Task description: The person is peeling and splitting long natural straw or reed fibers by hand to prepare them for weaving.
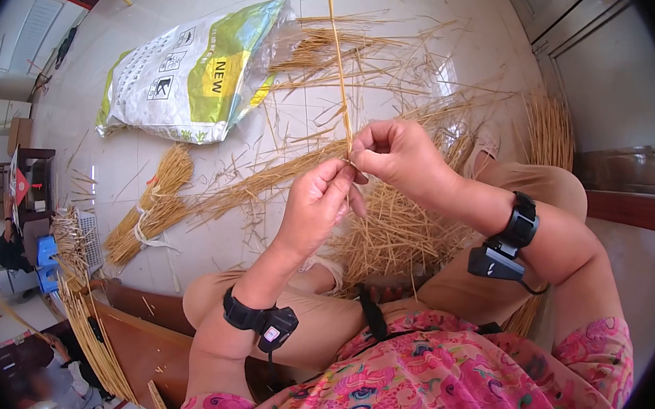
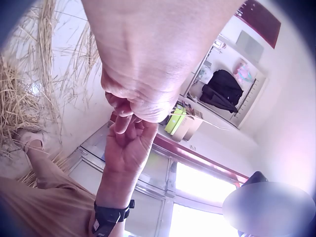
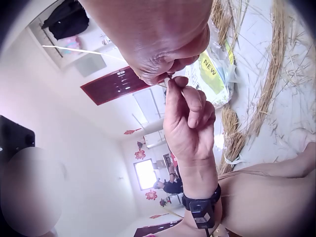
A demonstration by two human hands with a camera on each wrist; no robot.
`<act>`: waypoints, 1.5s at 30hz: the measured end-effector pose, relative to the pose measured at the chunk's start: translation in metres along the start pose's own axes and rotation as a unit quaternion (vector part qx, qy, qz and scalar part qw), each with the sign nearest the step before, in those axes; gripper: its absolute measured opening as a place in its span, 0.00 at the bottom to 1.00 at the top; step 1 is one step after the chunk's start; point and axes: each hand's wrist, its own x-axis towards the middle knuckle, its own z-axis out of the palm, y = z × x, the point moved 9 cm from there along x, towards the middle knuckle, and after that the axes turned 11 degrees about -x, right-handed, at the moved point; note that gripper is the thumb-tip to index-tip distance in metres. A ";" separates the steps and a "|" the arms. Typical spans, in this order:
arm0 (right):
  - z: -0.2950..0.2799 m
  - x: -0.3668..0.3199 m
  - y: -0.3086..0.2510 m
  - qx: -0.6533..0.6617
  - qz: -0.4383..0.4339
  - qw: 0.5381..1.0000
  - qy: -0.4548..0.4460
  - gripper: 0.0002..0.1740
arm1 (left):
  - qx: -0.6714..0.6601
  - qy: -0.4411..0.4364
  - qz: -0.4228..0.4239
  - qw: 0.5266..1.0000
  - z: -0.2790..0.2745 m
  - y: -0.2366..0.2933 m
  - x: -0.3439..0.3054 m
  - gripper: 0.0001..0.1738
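A long, thin golden straw stalk (image 1: 340, 56) stretches away from me, its near end between my fingertips in the head view. My left hand (image 1: 316, 203) pinches that end between thumb and fingers, with the other fingers curled. Right beside it, my right hand (image 1: 403, 158) grips the stalk with thumb and curled forefinger. Fingertips of both hands come together there and hide the stalk's very end. In the right wrist view, the left hand (image 3: 190, 123) shows its thumb and forefinger tips meeting on something tiny. Below the hands lies a heap of loose straw (image 1: 395, 239).
A white and green printed sack (image 1: 175, 71) lies on the tiled floor with straw at its mouth. Tied straw bundles (image 1: 154, 207) lie to the left. More straw (image 1: 549, 131) stands by the cabinet (image 1: 631, 84) at right. Another person (image 1: 4, 247) is far left.
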 end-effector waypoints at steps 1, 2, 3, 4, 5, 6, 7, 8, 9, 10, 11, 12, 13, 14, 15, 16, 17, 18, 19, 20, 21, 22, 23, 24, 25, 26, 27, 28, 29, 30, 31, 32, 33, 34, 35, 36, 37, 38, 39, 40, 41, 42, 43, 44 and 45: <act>-0.001 0.000 0.001 -0.001 -0.001 1.000 0.005 0.03 | 0.005 -0.001 0.001 1.000 0.000 0.000 0.000 0.12; -0.002 0.000 0.002 -0.002 -0.001 1.000 0.011 0.04 | 0.009 -0.001 0.001 1.000 0.000 -0.001 0.000 0.12; -0.003 0.000 0.002 -0.003 -0.002 1.000 0.016 0.04 | 0.014 -0.001 0.002 1.000 0.001 -0.002 0.000 0.12; -0.003 0.000 0.001 -0.003 0.002 1.000 0.014 0.04 | 0.009 -0.001 0.001 1.000 0.001 -0.003 0.001 0.11; -0.003 -0.001 -0.001 -0.002 0.005 1.000 0.012 0.04 | 0.005 -0.002 0.000 1.000 0.001 -0.004 0.001 0.11; -0.003 -0.002 -0.001 -0.002 0.009 1.000 0.011 0.04 | 0.000 -0.002 -0.001 1.000 0.001 -0.005 0.001 0.11; -0.003 -0.002 -0.001 0.004 0.010 1.000 0.011 0.04 | 0.002 -0.004 -0.001 1.000 0.002 -0.005 0.001 0.11; -0.002 -0.002 -0.001 0.009 0.011 1.000 0.012 0.04 | 0.003 -0.005 -0.001 1.000 0.002 -0.005 0.001 0.11; -0.002 -0.002 0.000 0.014 0.012 1.000 0.012 0.04 | 0.005 -0.006 -0.001 1.000 0.003 -0.006 0.000 0.11; -0.001 -0.003 0.001 0.030 0.027 0.999 0.005 0.04 | 0.007 -0.009 -0.002 1.000 0.004 -0.005 0.000 0.11; 0.000 -0.003 0.002 0.045 0.042 0.998 -0.001 0.04 | 0.009 -0.013 -0.002 1.000 0.006 -0.003 -0.001 0.11; 0.000 -0.003 0.003 0.061 0.057 0.996 -0.008 0.05 | 0.011 -0.016 -0.003 1.000 0.007 -0.002 -0.001 0.11; 0.003 -0.002 0.007 0.093 0.064 0.993 -0.024 0.05 | -0.004 -0.021 -0.003 1.000 0.008 -0.002 -0.002 0.11; 0.006 -0.001 0.013 0.125 0.072 0.989 -0.040 0.06 | -0.019 -0.027 -0.003 0.999 0.009 -0.002 -0.002 0.11; 0.010 -0.001 0.016 0.157 0.079 0.983 -0.056 0.06 | -0.034 -0.033 -0.002 0.999 0.010 -0.002 -0.002 0.11; 0.012 -0.001 0.018 0.180 0.090 0.977 -0.066 0.06 | -0.042 -0.037 -0.006 0.998 0.010 -0.002 -0.002 0.11; 0.015 -0.002 0.018 0.202 0.101 0.971 -0.077 0.06 | -0.051 -0.041 -0.009 0.998 0.011 -0.002 -0.003 0.11; 0.018 -0.003 0.018 0.224 0.111 0.964 -0.087 0.06 | -0.059 -0.045 -0.012 0.997 0.011 -0.001 -0.003 0.12; 0.017 -0.002 0.018 0.212 0.112 0.967 -0.083 0.06 | -0.053 -0.050 -0.007 0.997 0.011 0.000 -0.003 0.12; 0.015 -0.002 0.017 0.200 0.112 0.970 -0.080 0.06 | -0.046 -0.055 -0.003 0.997 0.011 0.001 -0.004 0.13; 0.014 -0.002 0.015 0.189 0.113 0.972 -0.076 0.06 | -0.040 -0.060 0.002 0.997 0.011 0.002 -0.004 0.14; 0.012 -0.003 0.013 0.177 0.113 0.976 -0.063 0.06 | -0.026 -0.055 0.003 0.998 0.009 0.003 -0.004 0.14; 0.010 -0.003 0.008 0.165 0.114 0.978 -0.050 0.06 | -0.013 -0.050 0.004 0.999 0.007 0.004 -0.004 0.14; 0.007 -0.004 0.006 0.152 0.114 0.981 -0.037 0.06 | 0.000 -0.045 0.004 0.999 0.006 0.005 -0.004 0.14; 0.007 -0.003 0.005 0.137 0.107 0.984 -0.044 0.06 | 0.008 -0.047 0.008 0.999 0.006 0.005 -0.004 0.14; 0.005 -0.002 0.005 0.122 0.100 0.986 -0.051 0.06 | 0.015 -0.049 0.012 0.999 0.006 0.005 -0.004 0.14; 0.005 -0.001 0.005 0.107 0.093 0.988 -0.058 0.06 | 0.023 -0.051 0.015 0.998 0.006 0.005 -0.004 0.14; 0.005 -0.001 0.003 0.102 0.084 0.989 -0.058 0.06 | 0.033 -0.052 0.012 0.998 0.006 0.005 -0.004 0.14; 0.005 -0.001 -0.001 0.097 0.075 0.991 -0.058 0.06 | 0.043 -0.054 0.010 0.998 0.005 0.005 -0.004 0.13; 0.005 -0.001 -0.003 0.092 0.066 0.992 -0.057 0.06 | 0.053 -0.055 0.007 0.997 0.006 0.006 -0.005 0.13; 0.004 -0.001 -0.003 0.080 0.065 0.993 -0.058 0.05 | 0.058 -0.054 0.008 0.997 0.006 0.007 -0.005 0.13; 0.004 -0.001 -0.003 0.068 0.064 0.994 -0.059 0.05 | 0.063 -0.052 0.009 0.997 0.008 0.008 -0.005 0.13; 0.003 0.000 -0.002 0.056 0.063 0.995 -0.061 0.04 | 0.068 -0.051 0.011 0.996 0.008 0.008 -0.006 0.13; 0.003 -0.001 -0.003 0.046 0.062 0.995 -0.060 0.04 | 0.070 -0.052 0.009 0.996 0.008 0.008 -0.006 0.13; 0.003 -0.001 -0.004 0.035 0.061 0.996 -0.059 0.04 | 0.072 -0.054 0.007 0.996 0.008 0.008 -0.006 0.13; 0.003 -0.001 -0.005 0.024 0.060 0.996 -0.059 0.04 | 0.075 -0.055 0.004 0.996 0.008 0.007 -0.006 0.13; 0.003 -0.002 -0.006 0.018 0.060 0.996 -0.061 0.04 | 0.075 -0.054 0.005 0.996 0.008 0.007 -0.006 0.13; 0.003 -0.003 -0.007 0.012 0.060 0.996 -0.064 0.04 | 0.075 -0.054 0.005 0.996 0.008 0.007 -0.006 0.13; 0.003 -0.004 -0.009 0.006 0.061 0.996 -0.067 0.04 | 0.076 -0.053 0.006 0.996 0.008 0.006 -0.006 0.13; 0.003 -0.004 -0.011 -0.005 0.055 0.996 -0.069 0.04 | 0.078 -0.053 0.006 0.996 0.008 0.007 -0.006 0.13; 0.002 -0.005 -0.013 -0.016 0.050 0.996 -0.071 0.04 | 0.080 -0.053 0.006 0.995 0.009 0.007 -0.007 0.12; 0.002 -0.005 -0.014 -0.027 0.044 0.996 -0.072 0.05 | 0.082 -0.054 0.006 0.995 0.009 0.007 -0.007 0.12; 0.002 -0.005 -0.014 -0.028 0.041 0.996 -0.074 0.05 | 0.084 -0.056 0.006 0.995 0.010 0.007 -0.007 0.12; 0.002 -0.005 -0.012 -0.029 0.037 0.996 -0.076 0.05 | 0.086 -0.059 0.006 0.995 0.010 0.007 -0.007 0.12; 0.003 -0.005 -0.012 -0.030 0.033 0.996 -0.078 0.05 | 0.087 -0.061 0.006 0.994 0.010 0.007 -0.007 0.12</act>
